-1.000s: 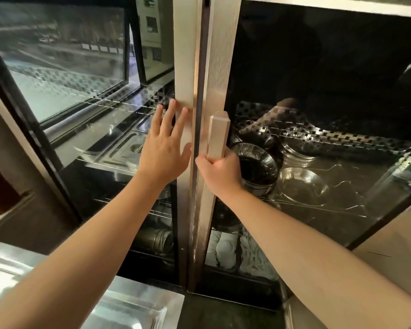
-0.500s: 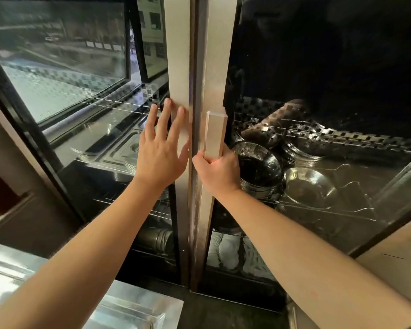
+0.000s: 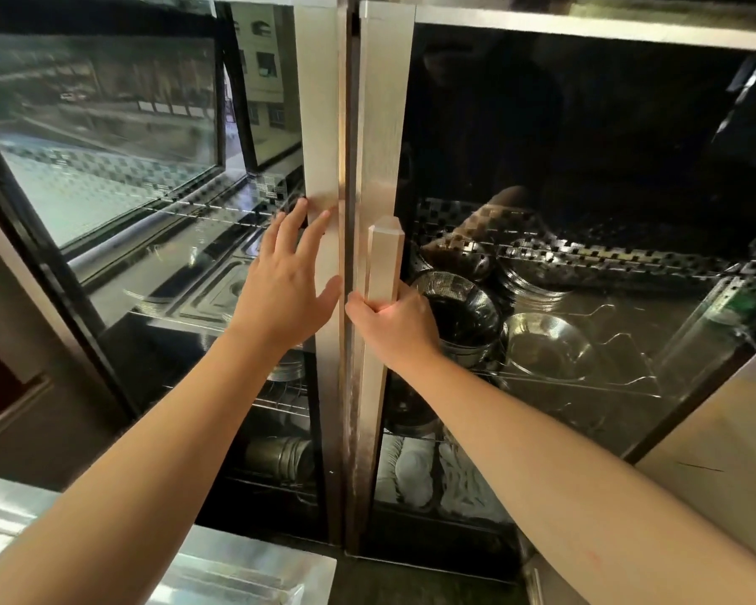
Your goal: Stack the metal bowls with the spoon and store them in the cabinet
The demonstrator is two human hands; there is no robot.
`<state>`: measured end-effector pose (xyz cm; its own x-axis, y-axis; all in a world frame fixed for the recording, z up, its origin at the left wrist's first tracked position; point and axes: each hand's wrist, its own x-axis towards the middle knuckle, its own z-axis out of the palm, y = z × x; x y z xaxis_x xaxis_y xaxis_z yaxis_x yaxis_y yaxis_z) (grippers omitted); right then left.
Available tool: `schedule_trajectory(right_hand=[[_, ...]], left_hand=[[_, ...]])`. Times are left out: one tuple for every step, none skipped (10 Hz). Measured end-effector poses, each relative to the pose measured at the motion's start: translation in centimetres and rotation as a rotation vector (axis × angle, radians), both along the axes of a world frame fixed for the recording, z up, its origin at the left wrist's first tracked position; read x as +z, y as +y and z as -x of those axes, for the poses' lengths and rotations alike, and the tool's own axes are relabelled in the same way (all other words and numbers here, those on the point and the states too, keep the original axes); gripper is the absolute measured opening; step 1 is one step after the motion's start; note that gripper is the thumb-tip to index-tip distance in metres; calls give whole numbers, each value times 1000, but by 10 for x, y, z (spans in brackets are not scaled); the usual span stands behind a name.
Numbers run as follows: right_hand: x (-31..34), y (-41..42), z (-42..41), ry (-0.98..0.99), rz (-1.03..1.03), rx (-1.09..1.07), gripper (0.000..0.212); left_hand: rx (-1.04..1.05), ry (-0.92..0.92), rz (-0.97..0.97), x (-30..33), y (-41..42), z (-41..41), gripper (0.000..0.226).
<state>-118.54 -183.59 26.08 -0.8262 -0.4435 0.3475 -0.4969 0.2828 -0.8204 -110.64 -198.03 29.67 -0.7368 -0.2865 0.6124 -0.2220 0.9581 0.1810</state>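
Observation:
A steel cabinet with two glass doors fills the view, both doors closed against each other. My right hand (image 3: 393,325) grips the vertical handle (image 3: 384,259) on the right door (image 3: 380,124). My left hand (image 3: 287,286) lies flat, fingers spread, against the metal frame of the left door (image 3: 321,102). Behind the right glass a stack of metal bowls (image 3: 461,307) stands on a wire shelf, with a single shallow metal bowl (image 3: 546,349) to its right. I cannot make out a spoon.
Metal trays (image 3: 210,294) lie on the left shelf behind the glass. White dishes (image 3: 415,469) and metal cups (image 3: 280,456) sit on the lower racks. A shiny steel tray (image 3: 236,574) is at the bottom left, a beige surface (image 3: 716,465) at the right.
My left hand has slid slightly up the left door frame. The right door looks pressed closer to the left one. My right hand stays on the handle.

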Motion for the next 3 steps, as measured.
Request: schedule_trajectory(right_hand=[[12,11,1,-106,-112,125,48],[30,32,9,-162,-239,272,47],[51,65,13,-48,-390,322,32]], left_hand=[[-28,0,-78,16,13,-12,77],[-34,42,-126,38,28,-25,76],[-59,82,-162,60,46,-39,66]])
